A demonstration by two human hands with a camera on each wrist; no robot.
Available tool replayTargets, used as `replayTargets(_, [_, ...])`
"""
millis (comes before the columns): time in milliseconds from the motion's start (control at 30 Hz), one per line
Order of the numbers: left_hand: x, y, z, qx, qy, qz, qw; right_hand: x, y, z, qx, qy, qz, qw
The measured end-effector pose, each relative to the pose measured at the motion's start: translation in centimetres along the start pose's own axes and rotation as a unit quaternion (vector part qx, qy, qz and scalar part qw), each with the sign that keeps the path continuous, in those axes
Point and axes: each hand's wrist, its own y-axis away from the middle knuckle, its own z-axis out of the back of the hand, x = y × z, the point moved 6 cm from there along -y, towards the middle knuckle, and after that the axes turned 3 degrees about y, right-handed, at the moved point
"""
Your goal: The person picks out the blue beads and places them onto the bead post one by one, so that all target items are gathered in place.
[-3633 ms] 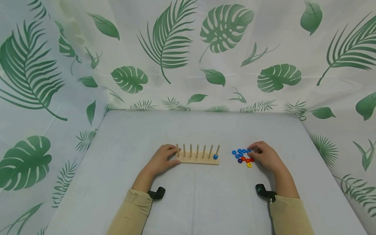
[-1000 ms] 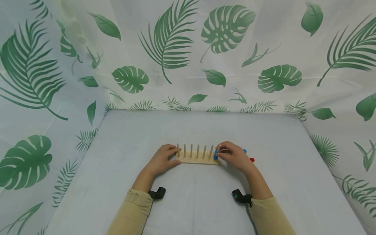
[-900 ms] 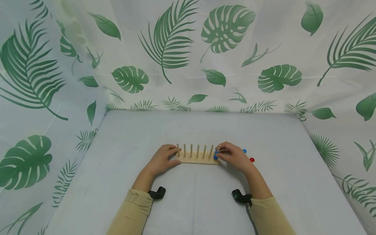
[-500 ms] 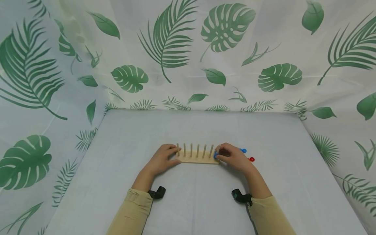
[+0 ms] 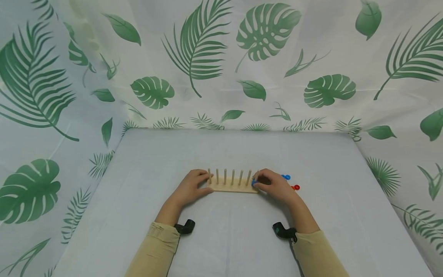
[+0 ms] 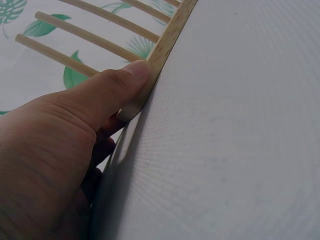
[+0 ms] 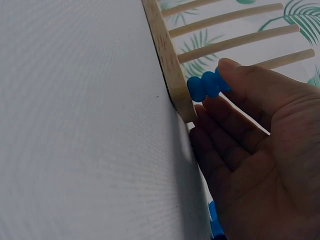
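Observation:
A wooden peg board [image 5: 232, 187] with a row of upright pegs lies across the middle of the table. My left hand [image 5: 189, 188] grips its left end; in the left wrist view the thumb [image 6: 135, 70] presses the long edge, with the other fingers mostly hidden behind. At the opposite end, my right hand [image 5: 278, 187] pinches a blue ring [image 7: 224, 84] on the last peg. Below it on that peg sit blue rings [image 7: 196, 89], touching one another. The right-hand fingers hide part of the peg, and the remaining pegs carry no rings.
Behind the right hand, blue beads [image 5: 287, 177] and red beads [image 5: 296, 187] lie loose on the white table [image 5: 228, 231], partly covered by that hand. A leaf-patterned cloth [image 5: 204, 107] hangs along the back and both sides.
From the loose pile, my right hand has moved left to the end peg with a blue ring. Over the last second it has lowered slightly along the peg. My left hand stays put.

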Motion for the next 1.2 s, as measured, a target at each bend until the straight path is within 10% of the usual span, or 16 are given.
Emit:
replayTargets(800, [0.1, -0.1, -0.1, 0.009, 0.003, 0.01, 0.9999, 0.3, 0.0, 0.1, 0.016, -0.009, -0.006, 0.9998])
replayTargets(1200, [0.0, 0.0, 0.0, 0.011, 0.008, 0.017, 0.9998, 1.7, 1.0, 4.2, -0.004, 0.019, 0.005, 0.9998])
